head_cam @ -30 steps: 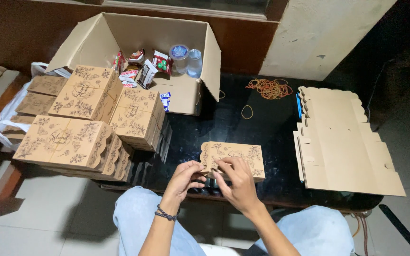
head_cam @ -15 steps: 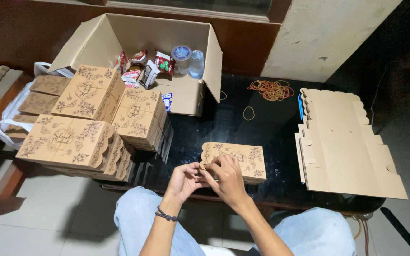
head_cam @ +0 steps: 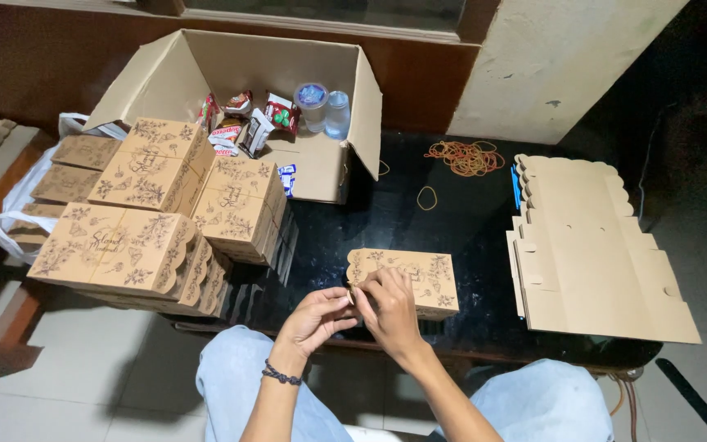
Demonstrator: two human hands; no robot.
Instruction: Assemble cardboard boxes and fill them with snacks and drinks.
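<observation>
A: Dim room, a dark glossy table [head_cam: 452, 221] against a brown wall, and a big open carton [head_cam: 206, 74] of snack packets and water cups sits at eleven o'clock.

B: All the action is at six o'clock, right at the near edge. A small printed kraft box [head_cam: 419, 278] lies flat there, touching both hands.

A: The left hand [head_cam: 314, 317] has its fingers curled in, pinching something small at the box's left end. The right hand [head_cam: 388, 309] is closed down over the same corner. I can't tell if that's a rubber band or a flap between the fingertips.

B: Orientation: the box's long axis runs nine to three, tilted slightly. Its scalloped end points to nine o'clock, toward the hands.

A: Risks? The box sits close to the table's near edge. A hard tug toward six o'clock could, I reckon, drag it off into the lap.

B: And if that's a band, a slip might snap it away, or crush the thin card corner.

A: Loose rubber bands [head_cam: 464, 157] lie at one o'clock, well apart. Flat unfolded blanks [head_cam: 599, 262] are stacked at three o'clock, and finished boxes [head_cam: 149, 213] are piled at nine.

B: That leaning pile sits near the left elbow, so a careless nudge could topple it.
</observation>
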